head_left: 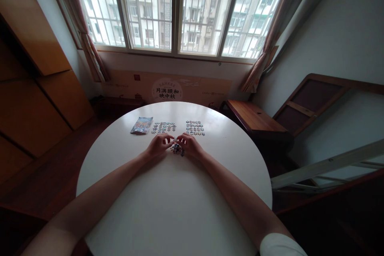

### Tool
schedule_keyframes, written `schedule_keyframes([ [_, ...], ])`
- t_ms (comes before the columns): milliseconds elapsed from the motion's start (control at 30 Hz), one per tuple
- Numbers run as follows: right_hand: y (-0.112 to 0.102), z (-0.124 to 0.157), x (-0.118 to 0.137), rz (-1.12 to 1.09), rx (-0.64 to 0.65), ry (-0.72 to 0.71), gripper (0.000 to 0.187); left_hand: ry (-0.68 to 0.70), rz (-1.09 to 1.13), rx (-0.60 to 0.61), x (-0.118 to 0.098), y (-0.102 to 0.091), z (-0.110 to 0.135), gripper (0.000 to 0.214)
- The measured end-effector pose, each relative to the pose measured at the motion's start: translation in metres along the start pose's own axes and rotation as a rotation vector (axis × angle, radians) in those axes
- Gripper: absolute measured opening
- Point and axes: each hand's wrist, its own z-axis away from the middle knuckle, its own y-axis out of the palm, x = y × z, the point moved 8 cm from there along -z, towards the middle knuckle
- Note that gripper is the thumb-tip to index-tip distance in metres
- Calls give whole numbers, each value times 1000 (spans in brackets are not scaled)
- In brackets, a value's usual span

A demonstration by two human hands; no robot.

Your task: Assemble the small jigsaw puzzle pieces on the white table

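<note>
My left hand [159,144] and my right hand [190,144] meet over the white round table, their fingertips closed around a small jigsaw puzzle piece [175,139] between them. Just below the fingers lies a small heap of loose puzzle pieces [175,149], partly hidden by the hands. Beyond my left hand, several puzzle pieces [162,127] are spread out in rows. A second group of puzzle pieces [195,128] lies in neat rows beyond my right hand. At the far left of these rests a colourful printed sheet or packet [142,125].
The round white table [168,208] fills the space in front of me. A wooden bench or low table [255,116] stands beyond its right edge. A large printed cardboard panel [192,88] leans under the barred window [198,12]. Wooden cabinets [36,108] are on the left.
</note>
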Motion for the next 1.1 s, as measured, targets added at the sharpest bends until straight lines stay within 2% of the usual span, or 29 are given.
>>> schedule_keyframes([
  [1100, 0, 1, 2, 3, 9, 16, 26, -13, -8, -6, -3, -1, 0, 25],
])
